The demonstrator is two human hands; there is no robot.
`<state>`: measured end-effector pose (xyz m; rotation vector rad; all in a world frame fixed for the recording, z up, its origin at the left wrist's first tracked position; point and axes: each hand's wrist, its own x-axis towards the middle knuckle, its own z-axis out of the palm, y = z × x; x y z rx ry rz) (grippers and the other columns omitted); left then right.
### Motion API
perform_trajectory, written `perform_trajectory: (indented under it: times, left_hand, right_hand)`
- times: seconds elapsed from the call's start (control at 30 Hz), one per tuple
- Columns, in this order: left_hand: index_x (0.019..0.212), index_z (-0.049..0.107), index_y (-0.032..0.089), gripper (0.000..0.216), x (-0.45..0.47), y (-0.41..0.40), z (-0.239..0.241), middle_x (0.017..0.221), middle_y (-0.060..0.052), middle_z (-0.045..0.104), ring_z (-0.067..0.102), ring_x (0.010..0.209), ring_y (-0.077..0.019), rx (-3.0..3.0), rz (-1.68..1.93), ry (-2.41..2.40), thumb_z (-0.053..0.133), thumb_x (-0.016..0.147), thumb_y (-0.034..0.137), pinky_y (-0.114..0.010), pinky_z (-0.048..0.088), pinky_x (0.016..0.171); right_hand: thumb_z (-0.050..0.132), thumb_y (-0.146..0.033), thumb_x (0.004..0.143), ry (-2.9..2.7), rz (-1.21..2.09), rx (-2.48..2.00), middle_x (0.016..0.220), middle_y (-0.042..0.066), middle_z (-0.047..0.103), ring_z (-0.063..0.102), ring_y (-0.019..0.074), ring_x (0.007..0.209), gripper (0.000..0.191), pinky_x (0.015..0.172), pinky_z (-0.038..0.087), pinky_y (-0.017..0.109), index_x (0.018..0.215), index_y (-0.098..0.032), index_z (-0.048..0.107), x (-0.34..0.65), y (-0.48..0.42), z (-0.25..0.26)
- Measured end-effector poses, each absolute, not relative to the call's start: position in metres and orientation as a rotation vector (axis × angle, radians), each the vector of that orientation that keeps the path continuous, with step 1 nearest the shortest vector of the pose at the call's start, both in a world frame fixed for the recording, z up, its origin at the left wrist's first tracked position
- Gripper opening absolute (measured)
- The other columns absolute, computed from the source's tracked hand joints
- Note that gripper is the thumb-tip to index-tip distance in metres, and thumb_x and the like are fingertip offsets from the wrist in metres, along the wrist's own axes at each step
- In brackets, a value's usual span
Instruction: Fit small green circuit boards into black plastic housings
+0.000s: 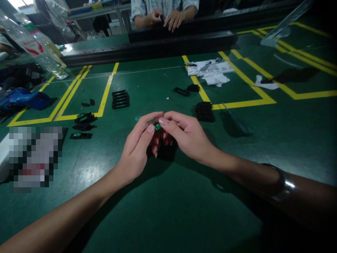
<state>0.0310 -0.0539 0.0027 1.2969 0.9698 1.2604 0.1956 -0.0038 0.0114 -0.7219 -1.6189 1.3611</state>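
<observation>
Both hands meet above the middle of the green table [168, 196]. My left hand [137, 147] and my right hand [184, 135] pinch a small green circuit board [157, 126] between thumbs and fingertips. A dark part seems to sit under the fingers, mostly hidden. Another small green board [137, 118] lies on the table just left of my fingertips.
Stacks of black plastic housings [120, 99] [204, 111] and loose ones with green boards [83, 123] lie around. White papers [210, 70] sit at the back right, plastic bags [37, 45] at the far left. A long black rail [147, 45] crosses the back; another person's hands [168, 17] work beyond it.
</observation>
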Motion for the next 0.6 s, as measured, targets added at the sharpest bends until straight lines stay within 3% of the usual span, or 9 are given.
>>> perform_trajectory:
  times: [0.6]
  left_hand:
    - [0.143,0.059,0.027,0.04,0.0301,-0.0532,0.0037,0.091,-0.003,0.065,0.056,0.062,-0.0116,1.313,1.263,0.957,0.052,0.107,0.04,-0.024,0.051,0.053]
  right_hand:
    - [0.057,-0.039,0.106,-1.694,1.223,-0.728,0.071,-0.003,0.063,0.056,0.0105,0.055,0.025,0.05,0.042,0.025,0.104,-0.021,0.075,0.1968,-0.0068,0.009]
